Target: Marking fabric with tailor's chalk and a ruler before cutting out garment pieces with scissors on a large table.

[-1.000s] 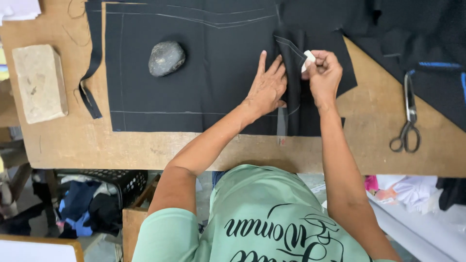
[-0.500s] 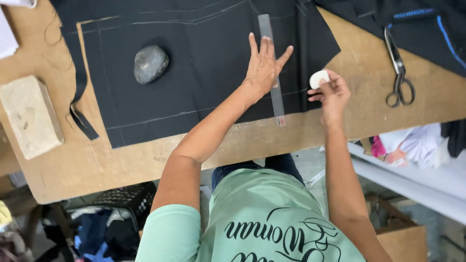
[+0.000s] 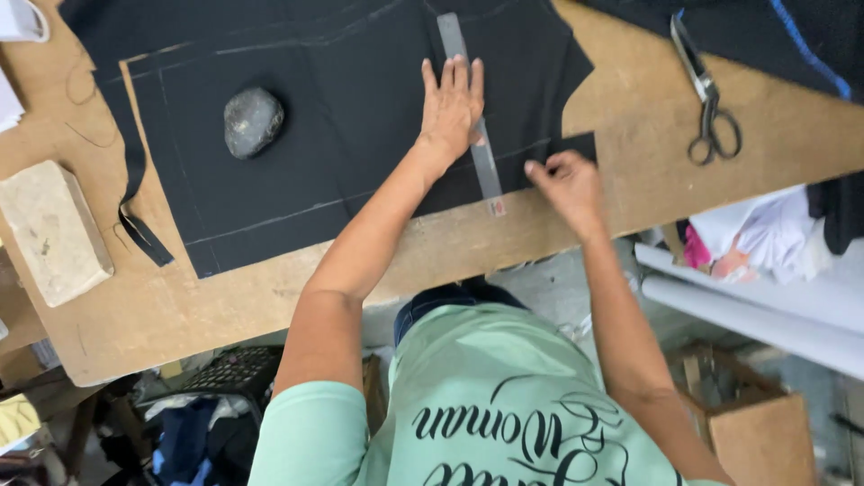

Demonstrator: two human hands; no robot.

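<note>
A black cloth [image 3: 342,108] with faint chalk lines lies spread on a wooden table [image 3: 630,108]. A long metal ruler [image 3: 489,175] lies across the cloth, running toward the near table edge. My left hand [image 3: 452,106] presses flat on the ruler with its fingers together. My right hand [image 3: 565,183] is just right of the ruler at the cloth's lower corner. Its fingers are curled and pinched on a small white chalk that is hidden in this view.
A dark round stone [image 3: 252,120] weighs the cloth down at the left. A pale block [image 3: 52,229] and a loose black strip [image 3: 135,211] lie near the table's left end. Scissors [image 3: 708,103] rest at the right beside more dark cloth [image 3: 810,36]. A cardboard box [image 3: 765,432] stands below.
My left hand has slid onto the ruler and flattened. My right hand has come down from beside the ruler to the cloth's lower corner, and the chalk no longer shows.
</note>
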